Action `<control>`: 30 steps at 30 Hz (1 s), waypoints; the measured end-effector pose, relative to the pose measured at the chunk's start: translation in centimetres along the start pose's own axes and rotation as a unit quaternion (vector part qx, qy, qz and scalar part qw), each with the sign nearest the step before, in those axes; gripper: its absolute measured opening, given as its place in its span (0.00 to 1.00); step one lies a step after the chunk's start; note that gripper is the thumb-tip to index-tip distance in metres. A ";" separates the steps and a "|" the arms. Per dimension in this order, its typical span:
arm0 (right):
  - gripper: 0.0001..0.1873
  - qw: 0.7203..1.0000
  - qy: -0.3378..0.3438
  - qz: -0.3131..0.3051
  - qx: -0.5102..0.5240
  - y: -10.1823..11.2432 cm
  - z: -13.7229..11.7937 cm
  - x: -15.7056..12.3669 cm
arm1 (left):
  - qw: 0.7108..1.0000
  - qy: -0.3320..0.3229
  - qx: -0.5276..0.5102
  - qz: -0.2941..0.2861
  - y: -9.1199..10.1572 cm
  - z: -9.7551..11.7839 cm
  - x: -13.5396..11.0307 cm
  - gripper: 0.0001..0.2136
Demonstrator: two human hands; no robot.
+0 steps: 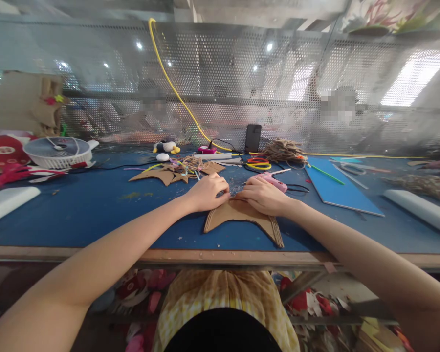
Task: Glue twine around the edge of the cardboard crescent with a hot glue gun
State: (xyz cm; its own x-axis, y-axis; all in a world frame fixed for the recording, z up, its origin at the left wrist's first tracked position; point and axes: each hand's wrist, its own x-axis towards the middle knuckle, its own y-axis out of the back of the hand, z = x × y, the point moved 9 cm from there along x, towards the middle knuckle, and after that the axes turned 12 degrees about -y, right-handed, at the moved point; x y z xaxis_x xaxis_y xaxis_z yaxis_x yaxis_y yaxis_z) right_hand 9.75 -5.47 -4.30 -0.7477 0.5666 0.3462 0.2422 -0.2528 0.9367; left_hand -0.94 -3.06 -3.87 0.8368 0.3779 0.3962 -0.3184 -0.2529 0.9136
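Note:
A brown cardboard cutout [238, 211] with two pointed ends lies near the front of the blue table, and its side edges look layered or corded. My left hand [209, 192] is at its far left edge, fingers curled into a pinch; what sits between the fingertips is too small to make out. Over the cutout's far right part rests my right hand [264, 195], its closed fingers gripping the far edge close to the left fingertips. Just behind the right hand lies a pink glue gun [275, 183], partly covered by that hand.
Behind my left hand are cardboard scraps [157, 175] and tangled strings. A phone [253, 138] stands near a twine bundle [283, 149]. To the right lie a blue board [339, 188] and a white block [420, 210]; a white round basket [58, 152] stands left. A perforated metal screen [220, 88] closes the back.

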 end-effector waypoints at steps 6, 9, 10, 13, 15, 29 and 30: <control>0.21 1.000 0.004 -0.012 -0.007 -0.4 0.0 0.0 | 1.000 0.000 -0.008 0.000 0.0 0.0 0.0 0.09; 0.22 1.000 0.006 -0.012 -0.006 -0.5 0.2 0.0 | 1.000 0.000 -0.011 -0.001 -0.1 0.0 0.0 0.09; 0.22 1.000 0.005 -0.010 -0.004 -0.6 0.3 0.0 | 1.000 -0.001 -0.013 0.000 -0.1 0.0 0.0 0.09; 0.22 1.000 0.008 -0.012 0.005 -0.6 0.3 -0.1 | 1.000 -0.002 -0.018 0.000 0.0 0.1 0.0 0.09; 0.22 1.000 0.009 -0.014 0.007 -0.6 0.2 -0.1 | 1.000 -0.003 -0.019 -0.004 -0.1 0.1 0.0 0.09; 0.11 0.935 -0.293 0.176 -0.095 3.6 6.3 -1.1 | 0.999 0.025 0.017 -0.036 0.0 0.1 -0.2 0.10; 0.11 0.923 -0.329 0.163 -0.112 3.6 7.1 -1.3 | 0.999 0.027 0.022 -0.039 0.0 0.1 -0.3 0.10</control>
State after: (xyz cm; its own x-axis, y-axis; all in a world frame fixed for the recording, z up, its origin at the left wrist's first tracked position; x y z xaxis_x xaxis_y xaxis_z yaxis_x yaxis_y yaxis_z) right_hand 16.02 -1.55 -1.07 -0.1028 0.7663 0.6342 0.1988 -0.6089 0.7679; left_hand -1.12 -3.27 -3.97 0.8332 0.4445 0.3290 -0.2317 -0.2596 0.9375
